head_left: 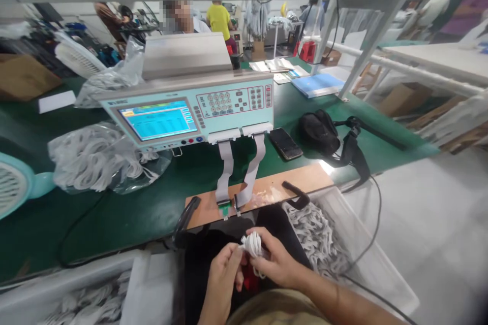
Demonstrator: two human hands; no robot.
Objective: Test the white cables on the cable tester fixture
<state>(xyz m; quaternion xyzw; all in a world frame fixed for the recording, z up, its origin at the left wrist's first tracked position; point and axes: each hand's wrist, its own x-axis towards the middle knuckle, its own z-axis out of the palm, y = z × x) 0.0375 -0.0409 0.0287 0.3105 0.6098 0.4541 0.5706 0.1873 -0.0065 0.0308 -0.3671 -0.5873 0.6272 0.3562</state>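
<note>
A white coiled cable [252, 245] is held above my lap, just in front of the bench edge. My right hand [275, 263] wraps round the bundle from the right side. From the left, the fingertips of my left hand [225, 267] pinch an end of the same cable. Beyond my hands, a small green circuit board [224, 208] sits at the edge of a wooden board [267, 189]. Two grey ribbon cables [249, 172] run from there up to a test instrument [190, 111] with a lit blue screen.
A crate [381, 269] of white cables stands at my right, another crate [131, 284] at lower left. On the green bench lie a bag of cables [89, 160], a phone [285, 143] and a black pouch [318, 131]. A fan [15, 183] is at far left.
</note>
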